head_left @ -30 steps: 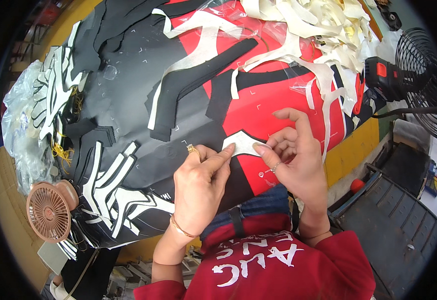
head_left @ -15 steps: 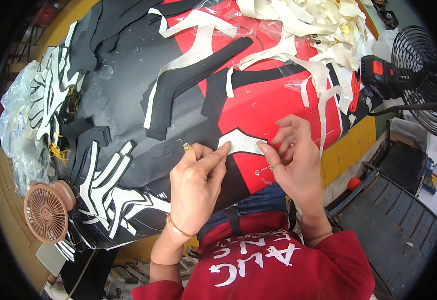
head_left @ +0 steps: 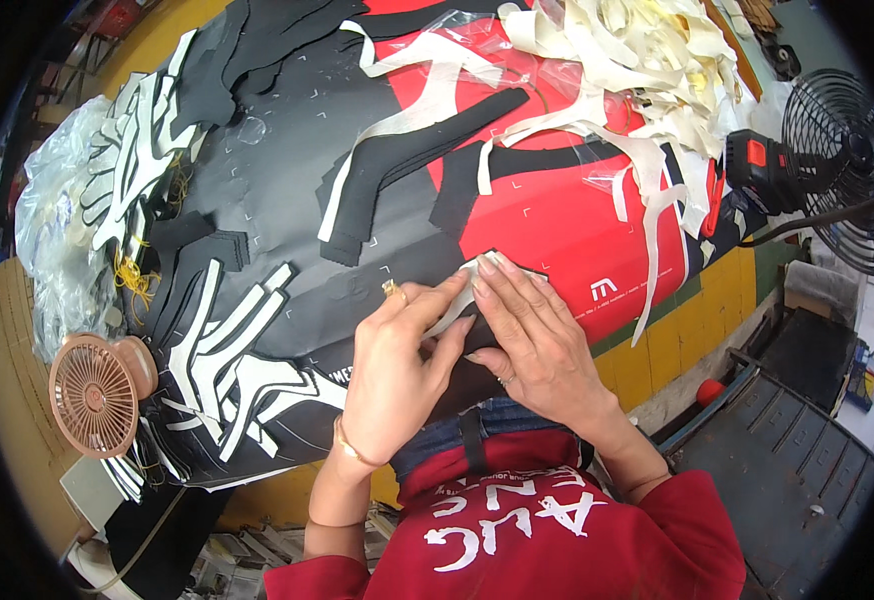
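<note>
Hands — left (head_left: 392,370), right (head_left: 532,335) — both pinching white-backed black cut piece (head_left: 497,268) on red-black sheet (head_left: 557,215).

Matt black fabric pieces (head_left: 397,175) lie on a glossy red-and-black sheet (head_left: 557,220). Cream paper strips (head_left: 647,60) look thin and limp. The small fan (head_left: 97,395) is smooth brown plastic.
</note>
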`<state>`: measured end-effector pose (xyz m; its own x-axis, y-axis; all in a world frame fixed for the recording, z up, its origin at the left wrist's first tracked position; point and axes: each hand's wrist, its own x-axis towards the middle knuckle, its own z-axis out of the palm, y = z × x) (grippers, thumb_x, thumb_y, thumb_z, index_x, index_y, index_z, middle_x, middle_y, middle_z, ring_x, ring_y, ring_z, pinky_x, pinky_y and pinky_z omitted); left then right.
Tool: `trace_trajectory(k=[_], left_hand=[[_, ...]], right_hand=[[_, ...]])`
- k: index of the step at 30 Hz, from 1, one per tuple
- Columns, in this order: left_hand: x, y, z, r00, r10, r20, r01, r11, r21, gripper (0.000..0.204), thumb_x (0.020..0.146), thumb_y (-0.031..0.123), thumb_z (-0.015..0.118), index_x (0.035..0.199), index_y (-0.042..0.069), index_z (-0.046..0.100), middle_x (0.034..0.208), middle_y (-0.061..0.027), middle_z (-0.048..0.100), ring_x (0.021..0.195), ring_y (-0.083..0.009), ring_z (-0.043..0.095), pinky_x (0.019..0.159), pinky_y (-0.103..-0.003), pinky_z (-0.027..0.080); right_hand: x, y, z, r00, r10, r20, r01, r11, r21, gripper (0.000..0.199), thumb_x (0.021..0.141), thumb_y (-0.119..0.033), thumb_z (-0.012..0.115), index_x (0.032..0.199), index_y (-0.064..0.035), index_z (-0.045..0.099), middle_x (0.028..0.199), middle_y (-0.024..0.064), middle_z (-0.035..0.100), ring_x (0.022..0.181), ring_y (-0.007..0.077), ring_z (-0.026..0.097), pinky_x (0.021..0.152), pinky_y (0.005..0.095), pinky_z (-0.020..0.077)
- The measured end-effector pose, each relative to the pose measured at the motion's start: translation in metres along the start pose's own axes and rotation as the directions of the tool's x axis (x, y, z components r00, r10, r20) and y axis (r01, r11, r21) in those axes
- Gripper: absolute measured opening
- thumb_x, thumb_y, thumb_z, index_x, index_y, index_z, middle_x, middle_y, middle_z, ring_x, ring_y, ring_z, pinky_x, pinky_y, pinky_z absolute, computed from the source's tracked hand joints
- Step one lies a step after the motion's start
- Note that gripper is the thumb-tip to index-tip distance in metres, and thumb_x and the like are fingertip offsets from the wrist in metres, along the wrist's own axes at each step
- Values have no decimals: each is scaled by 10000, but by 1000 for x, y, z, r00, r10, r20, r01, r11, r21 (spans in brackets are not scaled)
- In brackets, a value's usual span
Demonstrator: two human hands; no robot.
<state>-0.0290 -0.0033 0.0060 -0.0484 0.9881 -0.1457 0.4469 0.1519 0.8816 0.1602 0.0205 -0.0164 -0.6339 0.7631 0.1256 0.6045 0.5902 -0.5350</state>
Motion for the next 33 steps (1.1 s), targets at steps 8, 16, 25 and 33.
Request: trace_trajectory(k=[8, 16, 25, 33], left_hand=[[-33, -9, -4, 917, -394, -58, 345, 860, -376, 220, 902, -10, 711, 1117, -53, 686, 825, -85, 711, 724, -107, 709, 628, -224, 568], [-33, -10, 1, 899, -428, -88, 373, 857, -356, 151, 892, 10, 725, 1024, -55, 687, 747, -63, 703, 672, -83, 688, 588, -211, 539], [-29, -7, 4, 907, -398, -136, 348, 892, -287, 106, 870, -8, 722, 954, -45, 670, 689, -45, 667, 589, -54, 616, 527, -211, 464], [-32, -5, 3, 921, -360, -147, 314, 912, -263, 163, 868, -14, 722, 1016, -45, 661, 745, -61, 675, 630, -59, 643, 541, -220, 479]], right_hand=[[-7, 11, 1, 998, 3, 69, 2, 998, -70, 590, 911, -323, 677, 1447, -120, 535, 1512, 126, 490, 1409, 285, 454, 1143, 444, 359], [-5, 7, 2, 995, 12, 94, 1, 991, -135, 519, 917, -358, 661, 1406, -195, 598, 1523, 135, 474, 1424, 289, 432, 1152, 448, 344], [-1, -1, -1, 995, 38, 96, -23, 989, -147, 512, 929, -369, 647, 1398, -170, 598, 1523, 155, 468, 1426, 308, 429, 1155, 464, 336], [-5, -27, 13, 981, -5, 191, 33, 989, -143, 567, 986, -487, 517, 1406, -111, 575, 1544, 119, 456, 1454, 289, 393, 1192, 476, 259]])
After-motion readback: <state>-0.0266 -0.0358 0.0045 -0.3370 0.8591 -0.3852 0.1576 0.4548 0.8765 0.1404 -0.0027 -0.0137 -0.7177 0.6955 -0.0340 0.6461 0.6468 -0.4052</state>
